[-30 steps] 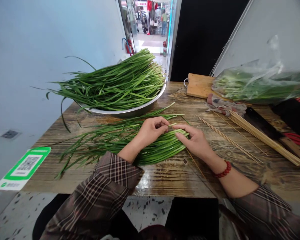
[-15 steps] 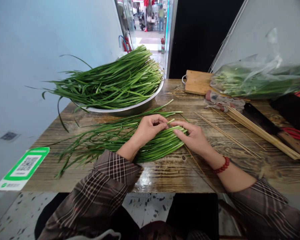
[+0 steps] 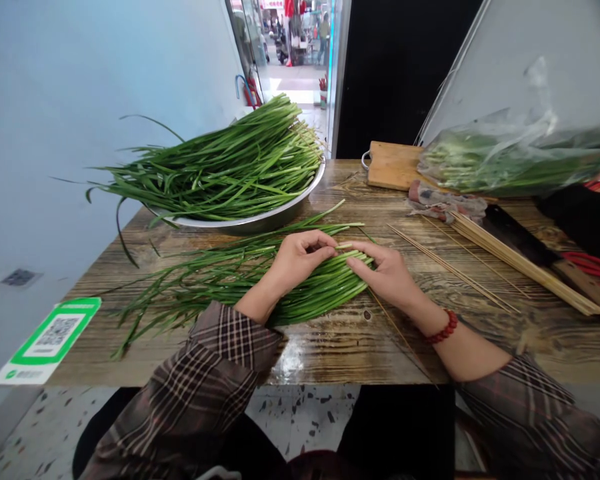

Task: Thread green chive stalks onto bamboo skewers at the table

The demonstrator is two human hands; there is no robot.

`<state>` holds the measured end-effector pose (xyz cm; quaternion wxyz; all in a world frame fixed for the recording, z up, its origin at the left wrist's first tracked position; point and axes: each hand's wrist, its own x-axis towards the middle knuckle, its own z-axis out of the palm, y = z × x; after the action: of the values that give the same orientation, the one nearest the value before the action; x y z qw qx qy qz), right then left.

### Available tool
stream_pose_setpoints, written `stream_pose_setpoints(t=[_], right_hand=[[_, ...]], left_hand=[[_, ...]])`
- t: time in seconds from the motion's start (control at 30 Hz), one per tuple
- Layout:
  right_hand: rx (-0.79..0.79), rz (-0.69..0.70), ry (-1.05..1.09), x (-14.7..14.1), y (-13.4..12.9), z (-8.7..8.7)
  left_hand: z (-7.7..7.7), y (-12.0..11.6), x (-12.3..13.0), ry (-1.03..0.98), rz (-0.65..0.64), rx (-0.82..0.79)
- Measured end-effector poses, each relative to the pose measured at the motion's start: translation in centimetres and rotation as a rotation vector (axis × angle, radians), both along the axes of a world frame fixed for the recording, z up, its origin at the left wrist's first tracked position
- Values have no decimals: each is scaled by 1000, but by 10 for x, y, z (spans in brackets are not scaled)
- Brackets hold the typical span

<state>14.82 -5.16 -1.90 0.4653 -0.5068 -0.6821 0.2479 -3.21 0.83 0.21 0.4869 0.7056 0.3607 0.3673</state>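
A row of green chives [image 3: 325,293] lies on the wooden table, pale stem ends to the right and leaf tips spread left. My left hand [image 3: 303,260] rests over the far side of the row, thumb and index finger pinched on a chive stem. My right hand [image 3: 387,270] is at the pale ends, its thumb on top and its fingers closed round them. A thin skewer [image 3: 397,327] runs from under my right hand toward the table's front edge. Several loose chives lie just beyond my hands.
A metal bowl [image 3: 260,222] heaped with chives stands behind. To the right are thin skewers [image 3: 453,267], a skewer bundle [image 3: 525,260], a knife [image 3: 520,233], a cutting board [image 3: 393,165] and a plastic bag of greens [image 3: 520,157]. A QR card [image 3: 50,337] lies at the left.
The short pale stem end between my hands has tipped lower, toward my right fingers. Both hands stay in nearly the same place.
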Motion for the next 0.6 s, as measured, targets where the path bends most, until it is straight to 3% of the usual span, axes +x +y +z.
stream_pose_setpoints(t=[0.17,0.6], right_hand=[[-2,18,6,0,-3,3],[-24,17,1,1,-3,0]], left_hand=[[-5,1,2,-113,19,-124],[-3,-2,2,-23,16,-68]])
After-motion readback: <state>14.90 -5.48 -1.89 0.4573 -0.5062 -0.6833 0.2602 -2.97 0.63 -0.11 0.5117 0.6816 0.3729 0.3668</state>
